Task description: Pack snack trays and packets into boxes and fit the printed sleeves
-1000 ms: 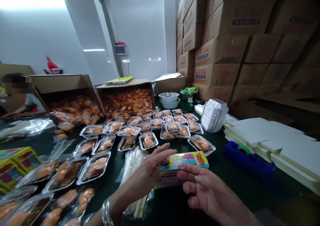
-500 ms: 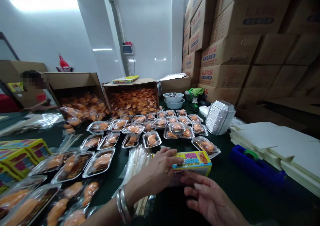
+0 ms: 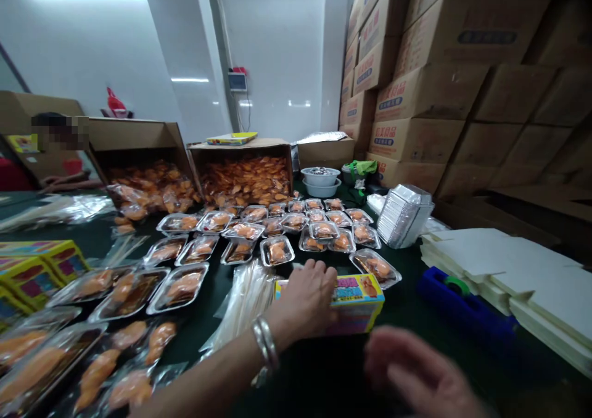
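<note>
My left hand lies over a small printed carton, yellow with pink and blue lettering. Its fingers are bent across the top and grip it; they hide the carton's left half. A silver bangle circles that wrist. My right hand is off the carton, below and right of it, smeared by motion. Its fingers are loosely curled with the thumb apart, and nothing shows in it. Left of the carton lie thin wooden sticks in clear plastic bags. Behind it stands a foil tray with an orange wrapped piece inside.
Several filled foil trays spread across the dark green table. A blue tape dispenser and flat white card blanks lie right, near stacked foil trays. Printed cartons stand left. A person sits far left.
My right hand has left the carton's front and moved down and right. My left hand stays on the carton, now more over its top. The view has shifted slightly.
</note>
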A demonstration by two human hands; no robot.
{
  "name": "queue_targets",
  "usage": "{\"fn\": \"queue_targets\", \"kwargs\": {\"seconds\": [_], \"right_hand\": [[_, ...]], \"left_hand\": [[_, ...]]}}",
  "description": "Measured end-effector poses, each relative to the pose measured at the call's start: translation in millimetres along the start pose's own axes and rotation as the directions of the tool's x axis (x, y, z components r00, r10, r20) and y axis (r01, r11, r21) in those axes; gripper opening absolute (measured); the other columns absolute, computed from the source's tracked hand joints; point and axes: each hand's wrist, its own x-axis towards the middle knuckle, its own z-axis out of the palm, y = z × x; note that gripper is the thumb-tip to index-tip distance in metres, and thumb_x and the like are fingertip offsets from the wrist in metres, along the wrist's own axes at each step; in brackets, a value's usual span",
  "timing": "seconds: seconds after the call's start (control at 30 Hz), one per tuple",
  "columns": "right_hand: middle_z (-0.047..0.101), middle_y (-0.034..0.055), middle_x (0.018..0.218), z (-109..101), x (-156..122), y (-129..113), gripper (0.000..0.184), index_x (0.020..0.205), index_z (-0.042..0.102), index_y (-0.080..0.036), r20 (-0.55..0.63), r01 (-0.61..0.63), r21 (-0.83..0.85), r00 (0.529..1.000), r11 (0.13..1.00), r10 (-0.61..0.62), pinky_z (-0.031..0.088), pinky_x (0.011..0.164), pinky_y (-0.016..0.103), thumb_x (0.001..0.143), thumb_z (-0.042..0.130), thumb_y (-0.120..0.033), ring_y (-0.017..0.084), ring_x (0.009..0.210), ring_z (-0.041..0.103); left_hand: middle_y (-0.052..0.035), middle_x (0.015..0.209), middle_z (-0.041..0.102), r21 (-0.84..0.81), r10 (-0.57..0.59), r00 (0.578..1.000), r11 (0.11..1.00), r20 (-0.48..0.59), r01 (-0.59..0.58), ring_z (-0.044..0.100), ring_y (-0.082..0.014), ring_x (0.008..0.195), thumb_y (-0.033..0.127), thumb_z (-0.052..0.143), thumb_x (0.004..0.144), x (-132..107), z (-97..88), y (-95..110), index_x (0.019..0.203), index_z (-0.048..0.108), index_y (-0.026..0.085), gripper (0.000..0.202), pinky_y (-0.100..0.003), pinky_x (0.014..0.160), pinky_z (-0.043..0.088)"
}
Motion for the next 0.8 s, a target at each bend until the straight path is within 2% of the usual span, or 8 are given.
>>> {"fn": "queue_targets", "kwargs": {"seconds": [0.07,0.2,0.27,0.37,0.47,0.53,0.67,0.8], "right_hand": [[0.059,0.0049,0.135,-15.8,11.7,-24.3,0.068,0.130,0.058,-0.032,-0.188,0.182,-0.294,0.952,0.938,-0.243,0.046,0.103,0.041,0.067,0.086,-0.031,0.029,0.122,0.055],[0.047,0.0064,0.146,-35.6,25.9,-39.8,0.082,0.135,0.055,-0.036,0.069,0.162,-0.504,0.987,0.849,-0.147,0.036,0.110,0.054,0.060,0.088,-0.031,0.037,0.134,0.043],[0.045,0.0074,0.149,-43.5,18.3,-40.9,0.081,0.131,0.059,-0.036,0.162,0.147,-0.464,0.984,0.874,-0.080,0.034,0.112,0.054,0.056,0.089,-0.031,0.039,0.136,0.039],[0.037,0.0085,0.154,-39.0,3.8,-45.2,0.089,0.137,0.053,-0.040,0.111,0.068,-0.162,0.993,0.984,-0.050,0.044,0.102,0.055,0.055,0.087,-0.049,0.039,0.140,0.033],[0.049,0.0162,0.144,-2.3,5.3,-46.0,0.079,0.134,0.055,-0.034,0.093,-0.205,0.095,0.976,0.974,0.196,0.053,0.085,0.056,0.062,0.079,-0.060,0.042,0.126,0.051],[0.060,0.0182,0.132,30.6,15.0,-43.0,0.067,0.124,0.062,-0.027,0.139,-0.323,0.084,0.941,0.943,0.310,0.054,0.085,0.055,0.065,0.082,-0.052,0.042,0.113,0.061],[0.068,0.0135,0.120,92.5,39.6,-39.7,0.069,0.122,0.062,-0.024,0.204,-0.302,-0.021,0.932,0.953,0.300,0.056,0.088,0.048,0.061,0.089,-0.041,0.038,0.105,0.066],[0.068,0.0117,0.118,182.9,66.5,-45.6,0.075,0.129,0.057,-0.024,0.371,-0.132,-0.073,0.917,0.989,0.150,0.056,0.087,0.044,0.063,0.088,-0.040,0.034,0.104,0.066]], "left_hand": [[-0.0109,0.097,0.062,0.008,0.048,0.999,0.999,0.019,-0.048,0.056,-0.0292,0.089,0.038,0.072,0.075,-3.3,-0.9,5.3,0.101,0.056,0.014,0.039,-0.043,0.077,0.050],[-0.0065,0.097,0.066,-0.025,0.156,0.987,0.987,-0.043,-0.157,0.060,-0.0249,0.088,0.033,0.068,0.081,-37.2,-10.2,15.2,0.099,0.054,0.016,0.029,-0.042,0.086,0.050],[-0.0046,0.110,0.066,0.014,0.232,0.956,0.972,-0.181,-0.233,0.058,-0.0240,0.107,0.026,0.058,0.092,-62.6,-13.9,16.2,0.105,0.054,0.018,0.016,-0.043,0.105,0.039],[-0.0012,0.127,0.063,0.132,0.321,0.858,0.947,-0.400,-0.292,0.044,-0.0214,0.131,0.012,0.043,0.099,-98.6,-11.3,8.5,0.118,0.053,0.023,0.024,-0.044,0.121,0.011],[-0.0018,0.125,0.066,0.181,0.371,0.794,0.928,-0.480,-0.324,0.041,-0.0214,0.136,0.008,0.043,0.096,-125.7,-0.7,-8.9,0.117,0.055,0.023,0.029,-0.046,0.122,0.000],[-0.0032,0.125,0.066,0.183,0.336,0.809,0.942,-0.481,-0.282,0.035,-0.0243,0.140,0.007,0.045,0.094,-143.2,6.6,-22.0,0.118,0.056,0.021,0.030,-0.050,0.121,-0.006],[-0.0073,0.146,0.048,0.134,-0.024,0.851,0.985,-0.525,0.110,0.013,-0.0310,0.148,-0.003,0.046,0.085,-192.6,14.1,-45.0,0.140,0.042,0.027,0.062,-0.060,0.119,0.002],[-0.0073,0.160,0.021,-0.170,-0.426,0.660,0.893,-0.619,0.418,0.008,-0.0336,0.149,-0.006,0.041,0.082,-253.6,5.3,-66.6,0.148,0.030,0.037,0.079,-0.062,0.115,0.023]]}}
